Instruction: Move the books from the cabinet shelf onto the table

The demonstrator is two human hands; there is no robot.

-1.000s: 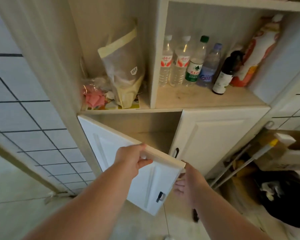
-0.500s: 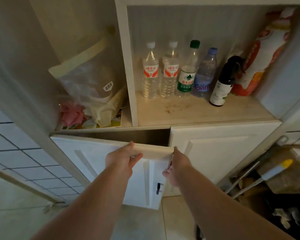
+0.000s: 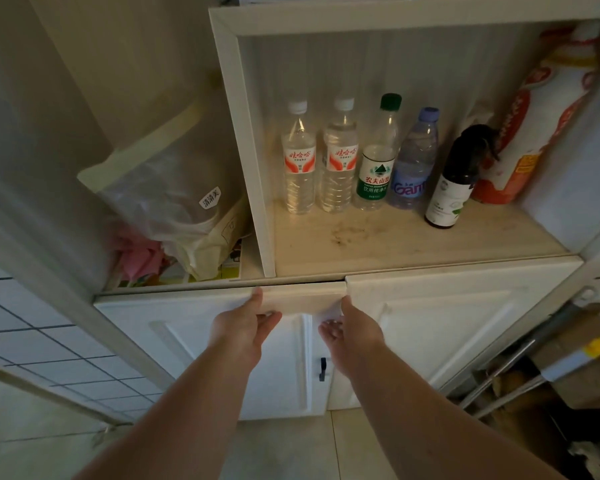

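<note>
1. Hands at six o'clock: left hand (image 3: 245, 329) and right hand (image 3: 352, 329) press loose, half-open fingers against the white cabinet door (image 3: 187, 344), gripping nothing.
2. Printed covers (image 3: 234, 264), perhaps books, lie under a plastic bag (image 3: 160, 199) at ten o'clock.

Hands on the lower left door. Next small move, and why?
Probably press the lower left door flush, then let go. The left hand and right hand rest open at its top edge, a thin dark gap shows above it, and the open shelf shows bottles, no books.
</note>
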